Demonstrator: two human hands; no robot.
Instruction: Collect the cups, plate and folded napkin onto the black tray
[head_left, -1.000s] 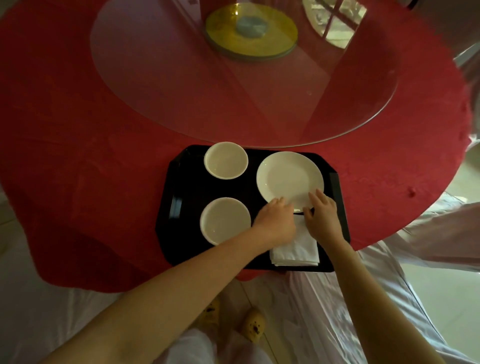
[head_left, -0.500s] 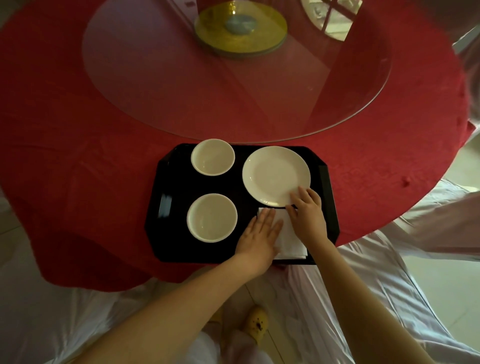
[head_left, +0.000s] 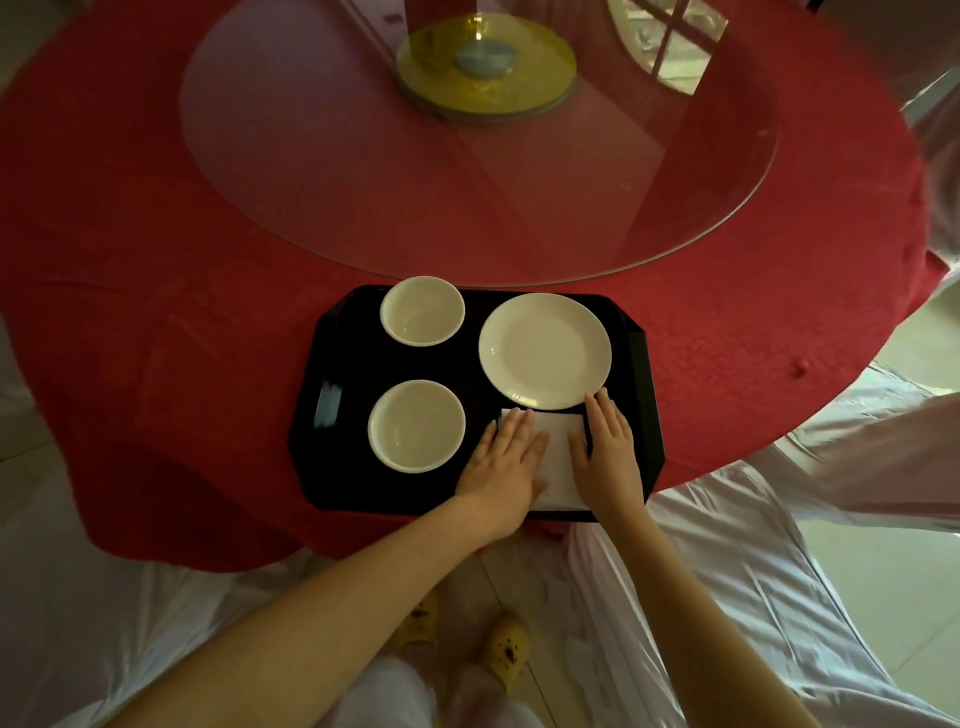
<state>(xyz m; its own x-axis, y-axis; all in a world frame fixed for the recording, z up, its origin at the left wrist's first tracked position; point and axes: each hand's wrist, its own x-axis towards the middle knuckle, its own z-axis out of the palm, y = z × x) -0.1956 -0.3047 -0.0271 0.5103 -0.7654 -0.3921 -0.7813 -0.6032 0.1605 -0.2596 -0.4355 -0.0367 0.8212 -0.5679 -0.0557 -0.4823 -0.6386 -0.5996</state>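
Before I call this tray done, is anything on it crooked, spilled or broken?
Nothing stands out. Both cups sit upright and look empty, the plate lies flat, and the folded napkin lies flat under the left hand and right hand, all on the black tray.

Bare forearms, yellow spotted slippers (head_left: 506, 643)

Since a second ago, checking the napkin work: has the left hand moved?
Yes. The left hand slid back from the plate rim toward the tray's near edge, now flat on the napkin.
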